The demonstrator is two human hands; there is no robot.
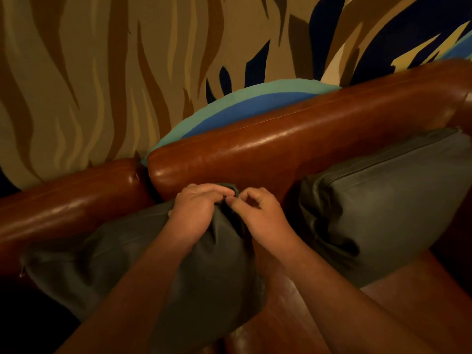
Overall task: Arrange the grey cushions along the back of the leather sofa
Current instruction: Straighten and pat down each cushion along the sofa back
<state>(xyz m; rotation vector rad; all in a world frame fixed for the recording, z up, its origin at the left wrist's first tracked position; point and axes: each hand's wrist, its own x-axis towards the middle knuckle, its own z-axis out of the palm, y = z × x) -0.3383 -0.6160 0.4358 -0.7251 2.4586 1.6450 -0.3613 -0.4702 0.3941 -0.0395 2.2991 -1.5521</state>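
Observation:
A grey cushion [122,254] leans against the brown leather sofa back [293,141], near the seam between two back sections. My left hand [196,208] grips its top right corner, fingers curled over the fabric. My right hand [260,213] pinches the same corner [233,187] from the right with thumb and fingertips. A second grey cushion [383,200] stands upright against the sofa back to the right, apart from the first.
The lower left back section [71,200] of the sofa runs off to the left. The leather seat [396,302] shows below the right cushion. Behind the sofa is a wall mural [127,72] in tan, blue and teal.

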